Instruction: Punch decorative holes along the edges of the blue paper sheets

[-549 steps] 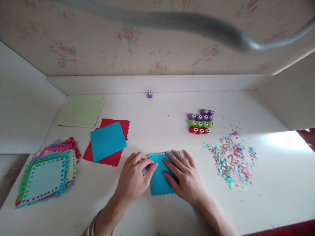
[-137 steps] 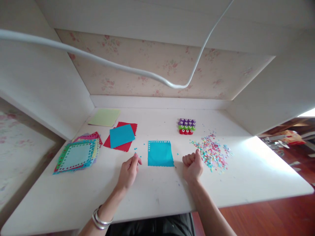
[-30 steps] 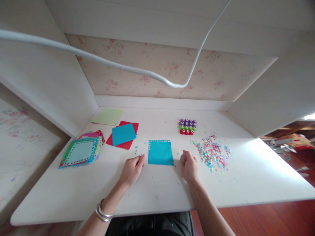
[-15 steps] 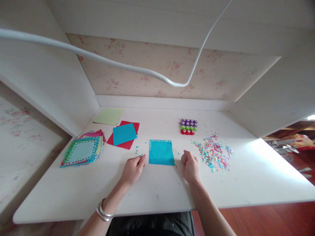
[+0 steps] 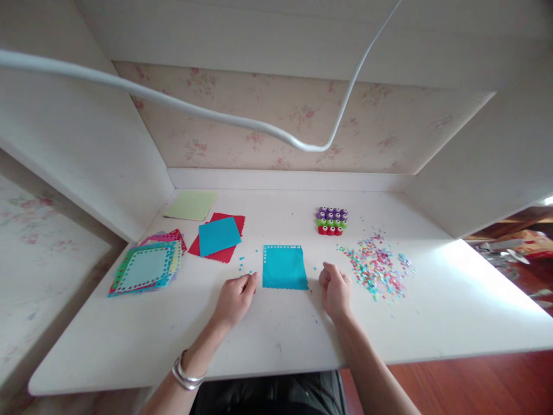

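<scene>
Paper (image 5: 285,269) looked light and easily creased, best pinched at its right edge. Left hand (image 5: 237,295) and right hand (image 5: 336,290) flanked it, fisted.

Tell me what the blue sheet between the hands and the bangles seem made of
The blue sheet: probably matte paper or thin card, judging by its flat, dull face and punched edge holes. The bangles: likely polished metal, given their silvery highlights, though coated plastic is possible.

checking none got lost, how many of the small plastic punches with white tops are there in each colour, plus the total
small purple plastic punches with white tops: 8
small green plastic punches with white tops: 4
small red plastic punches with white tops: 3
Total: 15
</scene>
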Tool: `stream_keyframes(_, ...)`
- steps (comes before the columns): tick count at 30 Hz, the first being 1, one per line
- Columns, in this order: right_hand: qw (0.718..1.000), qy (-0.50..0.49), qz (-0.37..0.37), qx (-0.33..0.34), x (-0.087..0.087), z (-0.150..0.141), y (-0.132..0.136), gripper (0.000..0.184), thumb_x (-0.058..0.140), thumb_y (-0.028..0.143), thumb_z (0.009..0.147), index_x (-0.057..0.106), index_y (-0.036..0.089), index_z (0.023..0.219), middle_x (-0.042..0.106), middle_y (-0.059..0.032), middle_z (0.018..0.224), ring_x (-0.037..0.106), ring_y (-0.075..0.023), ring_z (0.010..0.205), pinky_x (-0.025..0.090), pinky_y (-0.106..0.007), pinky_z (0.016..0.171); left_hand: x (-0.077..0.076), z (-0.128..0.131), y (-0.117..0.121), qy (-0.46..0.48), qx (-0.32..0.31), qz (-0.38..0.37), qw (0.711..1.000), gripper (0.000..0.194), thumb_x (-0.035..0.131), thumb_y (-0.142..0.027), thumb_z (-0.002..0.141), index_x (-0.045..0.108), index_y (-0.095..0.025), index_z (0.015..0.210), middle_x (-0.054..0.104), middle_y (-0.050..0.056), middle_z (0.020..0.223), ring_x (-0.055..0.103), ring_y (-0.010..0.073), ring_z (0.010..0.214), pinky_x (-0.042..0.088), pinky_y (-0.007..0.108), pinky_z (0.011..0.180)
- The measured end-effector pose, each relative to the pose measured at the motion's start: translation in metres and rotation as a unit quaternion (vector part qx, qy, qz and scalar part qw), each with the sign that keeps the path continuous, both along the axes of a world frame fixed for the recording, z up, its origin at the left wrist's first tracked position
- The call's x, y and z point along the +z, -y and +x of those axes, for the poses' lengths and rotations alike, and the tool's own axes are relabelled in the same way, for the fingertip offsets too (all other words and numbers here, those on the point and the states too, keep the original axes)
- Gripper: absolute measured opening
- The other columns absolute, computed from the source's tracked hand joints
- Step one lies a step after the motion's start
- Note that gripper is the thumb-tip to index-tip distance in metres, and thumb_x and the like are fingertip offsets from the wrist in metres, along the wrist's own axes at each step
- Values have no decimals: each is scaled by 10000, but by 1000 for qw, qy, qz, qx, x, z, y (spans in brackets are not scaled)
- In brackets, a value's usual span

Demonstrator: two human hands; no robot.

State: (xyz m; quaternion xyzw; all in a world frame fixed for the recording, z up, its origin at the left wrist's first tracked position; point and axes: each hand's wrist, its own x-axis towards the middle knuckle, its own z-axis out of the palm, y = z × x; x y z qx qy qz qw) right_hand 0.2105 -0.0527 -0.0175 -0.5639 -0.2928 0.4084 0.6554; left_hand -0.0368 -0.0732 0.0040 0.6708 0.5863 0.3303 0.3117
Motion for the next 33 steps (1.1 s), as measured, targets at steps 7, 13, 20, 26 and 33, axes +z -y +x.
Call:
stream_keyframes(7,1000,-24,-8,7,4,-2,2,495,621,412,810,264,256,505,198,90,480,178,-101,446,176,-294,436,0,3,5,-14,-12,-5,1000,480,398,-480,973,468,-212,581,436,-47,492,459,121,497,319,248,561)
stream_keyframes(13,998,31,6,60,16,15,4,265,708,419,793,605,241,960,571,5,844,481,-132,650,412,-261,575,14,15,-1,-43,-15,14,999,408,406,-457,984,570,-208,705,541,-23,606,511,132,567,386,250,595)
stream_keyframes(20,988,153,-25,-27,34,82,-62,430,652,483,805,574,281,1177,590,-63,1255,586,-233,1053,488,-370,861,39,69,-66,-151,-111,74,980,480,588,-503,877,590,-205,1254,634,105,1204,578,262,1122,457,383,975)
stream_keyframes(26,967,225,-87,-82,21,130,-148,566,441,571,871,522,244,1325,524,-87,1403,513,-265,1262,434,-391,1017,22,138,-140,-262,-172,42,949,918,659,-688,704,448,-163,1426,482,161,1459,429,366,1316,372,507,1067)
stream_keyframes(33,947,291,-117,-65,4,133,-190,658,335,592,912,495,176,1395,469,-134,1480,390,-300,1387,250,-438,1160,1,189,-199,-293,-179,33,939,1084,546,-821,676,343,-141,1496,225,190,1610,140,416,1469,42,662,1154)
